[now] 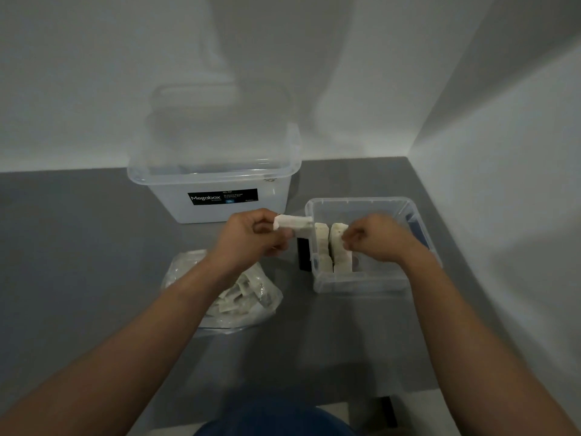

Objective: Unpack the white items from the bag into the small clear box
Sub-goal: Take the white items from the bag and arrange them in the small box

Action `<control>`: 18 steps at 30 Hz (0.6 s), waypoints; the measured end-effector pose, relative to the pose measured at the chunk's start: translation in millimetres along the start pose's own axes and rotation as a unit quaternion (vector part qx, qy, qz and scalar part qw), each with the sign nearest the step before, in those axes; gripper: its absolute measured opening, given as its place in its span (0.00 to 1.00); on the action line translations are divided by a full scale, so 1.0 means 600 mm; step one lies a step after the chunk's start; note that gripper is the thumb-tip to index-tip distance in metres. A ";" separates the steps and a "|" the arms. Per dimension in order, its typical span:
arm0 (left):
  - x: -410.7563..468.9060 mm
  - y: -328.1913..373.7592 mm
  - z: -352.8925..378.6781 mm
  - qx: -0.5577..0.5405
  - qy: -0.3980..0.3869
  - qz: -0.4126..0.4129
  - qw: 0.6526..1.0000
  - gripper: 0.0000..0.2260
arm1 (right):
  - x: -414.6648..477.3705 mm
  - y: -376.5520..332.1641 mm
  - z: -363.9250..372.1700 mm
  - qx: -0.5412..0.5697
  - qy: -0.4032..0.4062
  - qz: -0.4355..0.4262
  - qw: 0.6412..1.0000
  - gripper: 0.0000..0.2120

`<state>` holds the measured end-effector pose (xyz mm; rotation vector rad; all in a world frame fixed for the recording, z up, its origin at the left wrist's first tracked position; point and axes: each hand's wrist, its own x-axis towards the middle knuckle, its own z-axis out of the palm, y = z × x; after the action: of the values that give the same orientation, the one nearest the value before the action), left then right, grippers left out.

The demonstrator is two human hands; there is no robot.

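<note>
Head view, looking down at a grey counter (pixel 94 247) set in a corner. The left hand (pixel 251 236) grips a white item (pixel 294 222) by one end, fingers curled round it, just beside the left rim of the small clear box (pixel 361 283). The item lies level. Its long axis runs left to right and its free end points toward the box.

The right hand (pixel 382 239) reaches into the box, fingertips pinching the top of the packed white items (pixel 341 247). These stand on edge in two rows running front to back.

The bag (pixel 265 305), clear and crumpled, lies on the counter under the left forearm with more white pieces inside.

The items look like small, light, soft packets that would bend if squeezed. A gentle pinch at one end, or across the flat faces, should hold them. Whether they are slippery cannot be judged.
</note>
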<state>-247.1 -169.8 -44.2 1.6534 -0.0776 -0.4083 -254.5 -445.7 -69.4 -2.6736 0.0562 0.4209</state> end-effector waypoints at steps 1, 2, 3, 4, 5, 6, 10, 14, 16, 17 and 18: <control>0.000 0.000 0.005 -0.036 -0.002 -0.012 0.999 0.07 | -0.014 -0.015 -0.011 0.091 0.039 -0.008 0.995 0.08; 0.001 -0.001 0.011 -0.071 -0.007 -0.021 0.997 0.08 | -0.030 -0.033 -0.021 0.197 0.056 -0.019 0.979 0.09; 0.001 -0.003 0.018 -0.100 -0.015 -0.026 0.995 0.08 | -0.048 -0.054 -0.030 0.294 0.051 -0.034 0.954 0.11; 0.001 -0.005 0.026 -0.113 -0.023 -0.024 0.993 0.09 | -0.061 -0.071 -0.037 0.356 0.039 -0.051 0.932 0.12; 0.001 -0.006 0.033 -0.112 -0.030 -0.015 0.993 0.09 | -0.073 -0.086 -0.041 0.384 0.034 -0.069 0.920 0.13; 0.001 -0.006 0.038 -0.105 -0.038 -0.003 0.994 0.10 | -0.081 -0.096 -0.043 0.390 0.039 -0.083 0.916 0.13; 0.006 0.004 0.050 -0.095 -0.048 0.042 0.993 0.10 | -0.098 -0.103 -0.033 0.373 0.115 -0.071 0.918 0.04; 0.009 0.012 0.057 -0.097 -0.088 0.039 0.991 0.11 | -0.110 -0.109 0.006 0.492 0.189 -0.053 0.848 0.05; 0.008 0.013 0.059 -0.092 -0.093 0.039 0.991 0.09 | -0.111 -0.111 0.027 0.513 0.202 -0.030 0.834 0.05; 0.008 0.013 0.058 -0.083 -0.088 0.043 0.992 0.08 | -0.110 -0.109 0.036 0.496 0.202 -0.020 0.844 0.06; 0.009 0.013 0.055 -0.056 -0.082 0.055 0.993 0.07 | -0.111 -0.107 0.041 0.457 0.202 -0.016 0.866 0.07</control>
<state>-250.6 -203.9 -39.9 1.4949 -0.2632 -0.4566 -318.5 -379.1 -44.0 -1.7614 0.2638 -0.1735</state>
